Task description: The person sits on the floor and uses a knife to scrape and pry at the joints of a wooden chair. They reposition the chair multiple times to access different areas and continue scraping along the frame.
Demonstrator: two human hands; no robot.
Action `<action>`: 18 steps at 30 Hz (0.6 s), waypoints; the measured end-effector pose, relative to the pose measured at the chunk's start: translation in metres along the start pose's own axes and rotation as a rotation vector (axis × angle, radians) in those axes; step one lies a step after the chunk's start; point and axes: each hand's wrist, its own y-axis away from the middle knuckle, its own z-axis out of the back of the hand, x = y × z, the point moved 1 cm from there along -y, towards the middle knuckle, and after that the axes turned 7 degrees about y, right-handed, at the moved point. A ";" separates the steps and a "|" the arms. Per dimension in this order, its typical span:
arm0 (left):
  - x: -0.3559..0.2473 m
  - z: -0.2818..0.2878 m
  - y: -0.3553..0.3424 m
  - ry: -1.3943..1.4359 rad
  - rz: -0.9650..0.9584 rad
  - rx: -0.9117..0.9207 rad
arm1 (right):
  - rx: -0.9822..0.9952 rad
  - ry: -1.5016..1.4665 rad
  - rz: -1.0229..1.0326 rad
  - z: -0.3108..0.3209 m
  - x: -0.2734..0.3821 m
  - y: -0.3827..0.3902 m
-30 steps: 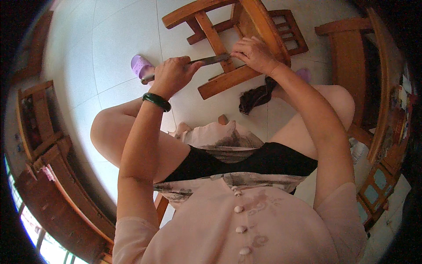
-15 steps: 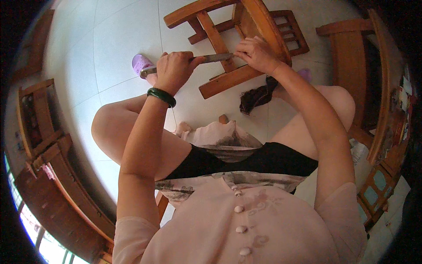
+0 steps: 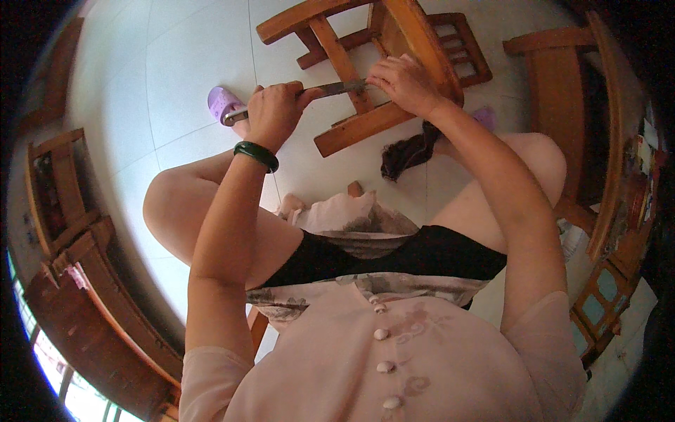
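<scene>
Edges knife (image 3: 339,88) slightly forward with left hand (image 3: 275,111), fingers clamped on it; keeps right hand (image 3: 408,84) at its tip, finger grip unclear.

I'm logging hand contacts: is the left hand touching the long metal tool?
Touching. The head view shows the left hand closed around the long metal tool, which sticks out on both sides of it.

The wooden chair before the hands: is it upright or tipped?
Tipped over: the wooden chair has its legs pointing sideways, toward picture left.
</scene>
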 end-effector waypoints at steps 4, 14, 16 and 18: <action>-0.002 -0.001 0.002 0.052 0.013 0.063 | 0.008 -0.054 0.031 0.001 -0.002 0.002; -0.005 -0.003 0.003 0.053 0.070 0.085 | 0.021 -0.067 -0.015 0.001 -0.002 0.003; -0.005 -0.005 0.006 0.062 0.066 0.116 | 0.056 -0.064 0.008 0.000 -0.004 0.004; -0.005 -0.007 0.008 0.080 0.039 0.129 | 0.073 -0.055 0.029 0.000 -0.005 0.006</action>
